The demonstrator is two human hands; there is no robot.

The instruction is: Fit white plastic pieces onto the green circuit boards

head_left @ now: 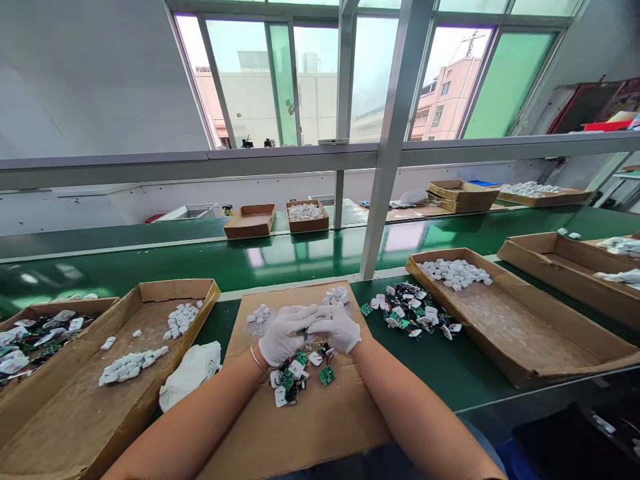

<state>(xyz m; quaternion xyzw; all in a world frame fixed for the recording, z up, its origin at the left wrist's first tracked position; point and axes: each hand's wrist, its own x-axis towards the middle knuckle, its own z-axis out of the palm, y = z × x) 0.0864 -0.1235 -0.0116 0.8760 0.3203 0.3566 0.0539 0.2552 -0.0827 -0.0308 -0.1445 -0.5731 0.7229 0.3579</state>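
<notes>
I see the left hand [286, 337] and the right hand [341, 328], both in white gloves, meeting fingers to fingers over the far half of the cardboard [310, 450]; their undersides are hidden from me, so I cannot tell whether either one is clamped on anything. Just on the near side of them I have the boards [295, 375], a loose heap of green squares, white parts and dark wires around the cardboard's middle. One small pile of white pieces [259, 313] lies by its far left corner, another by its far right corner. Past the left edge, a crumpled cloth [193, 373] sits beside the left tray [55, 433], which carries more white pieces. Past the right edge, a second heap of boards lies on the green desk [450, 387], next to the right tray [520, 327], whose far left corner holds white pieces. Beyond the cardboard's far edge I see a metal post [383, 180].
</notes>
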